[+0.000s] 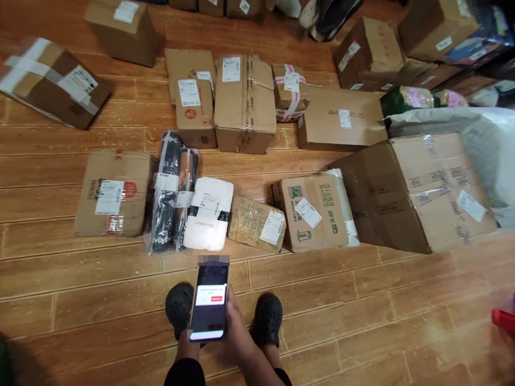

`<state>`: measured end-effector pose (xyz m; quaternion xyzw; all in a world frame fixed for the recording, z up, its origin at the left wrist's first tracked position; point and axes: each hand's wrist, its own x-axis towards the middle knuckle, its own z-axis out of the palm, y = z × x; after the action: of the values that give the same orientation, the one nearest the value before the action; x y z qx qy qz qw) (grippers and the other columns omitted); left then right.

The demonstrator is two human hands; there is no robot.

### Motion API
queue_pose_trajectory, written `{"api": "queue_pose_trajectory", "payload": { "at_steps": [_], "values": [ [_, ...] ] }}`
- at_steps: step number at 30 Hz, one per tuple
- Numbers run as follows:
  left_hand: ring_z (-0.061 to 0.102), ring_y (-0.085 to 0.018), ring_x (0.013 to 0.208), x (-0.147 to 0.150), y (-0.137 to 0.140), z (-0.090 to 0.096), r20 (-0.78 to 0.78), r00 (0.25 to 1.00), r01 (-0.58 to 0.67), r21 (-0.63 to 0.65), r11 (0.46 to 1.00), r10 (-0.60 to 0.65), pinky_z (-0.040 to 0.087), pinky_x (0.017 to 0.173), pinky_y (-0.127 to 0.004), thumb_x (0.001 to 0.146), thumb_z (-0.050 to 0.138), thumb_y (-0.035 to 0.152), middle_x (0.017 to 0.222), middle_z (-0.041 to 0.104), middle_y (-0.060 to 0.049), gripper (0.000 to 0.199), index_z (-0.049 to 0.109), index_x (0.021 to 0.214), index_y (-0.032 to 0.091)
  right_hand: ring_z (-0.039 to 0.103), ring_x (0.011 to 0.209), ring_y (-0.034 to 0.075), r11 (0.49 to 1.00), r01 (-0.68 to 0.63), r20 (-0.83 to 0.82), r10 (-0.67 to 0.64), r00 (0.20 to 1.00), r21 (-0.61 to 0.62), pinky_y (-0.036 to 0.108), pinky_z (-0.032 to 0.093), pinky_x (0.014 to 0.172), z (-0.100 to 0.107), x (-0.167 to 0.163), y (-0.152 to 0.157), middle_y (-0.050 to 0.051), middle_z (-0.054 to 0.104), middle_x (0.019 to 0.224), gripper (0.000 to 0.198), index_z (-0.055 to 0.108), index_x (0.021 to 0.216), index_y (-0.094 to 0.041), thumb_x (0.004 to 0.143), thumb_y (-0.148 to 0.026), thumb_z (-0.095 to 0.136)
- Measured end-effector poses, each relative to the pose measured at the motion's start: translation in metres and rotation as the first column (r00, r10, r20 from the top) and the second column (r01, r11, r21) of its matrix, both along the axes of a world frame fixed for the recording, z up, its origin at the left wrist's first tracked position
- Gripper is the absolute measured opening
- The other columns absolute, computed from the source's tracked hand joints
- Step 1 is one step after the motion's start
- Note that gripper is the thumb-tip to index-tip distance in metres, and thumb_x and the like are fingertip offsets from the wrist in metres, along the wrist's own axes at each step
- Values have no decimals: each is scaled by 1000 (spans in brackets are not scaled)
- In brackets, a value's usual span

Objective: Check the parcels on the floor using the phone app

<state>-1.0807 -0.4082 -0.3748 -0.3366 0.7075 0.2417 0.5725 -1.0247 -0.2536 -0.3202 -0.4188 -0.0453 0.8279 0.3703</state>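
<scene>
So the footwear is a pair of black slip-on clogs, the chunky kind: the left clog (178, 308) and right clog (269, 316) both have fat rounded toes and little round vent holes dotted over the top. Bottoms are plain black too; the left leg opening (185, 372) stops short and leaves bare shin above the shoe. Shorts or cropped pants, can't tell. Right forearm (257, 362) is bare, same for the right hand (235, 316).
</scene>
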Motion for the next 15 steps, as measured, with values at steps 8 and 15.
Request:
{"api": "queue_pose_trajectory", "payload": {
  "at_steps": [8,15],
  "values": [
    [67,-23,82,-60,44,-80,-1,994,111,180,977,-113,57,63,-40,85,51,55,84,69,-6,43,60,117,26,64,101,23,996,-29,86,22,996,83,41,47,97,-21,-29,56,4,73,105,55,65,105,-27,78,-72,50],
    [65,-24,92,-54,38,-85,-18,983,182,242,953,-183,58,67,-41,81,58,56,99,68,-7,45,57,118,30,64,78,17,989,-9,163,-15,986,145,28,51,78,-23,-52,77,-4,73,88,36,65,96,-27,63,-32,80]
  ]
}}
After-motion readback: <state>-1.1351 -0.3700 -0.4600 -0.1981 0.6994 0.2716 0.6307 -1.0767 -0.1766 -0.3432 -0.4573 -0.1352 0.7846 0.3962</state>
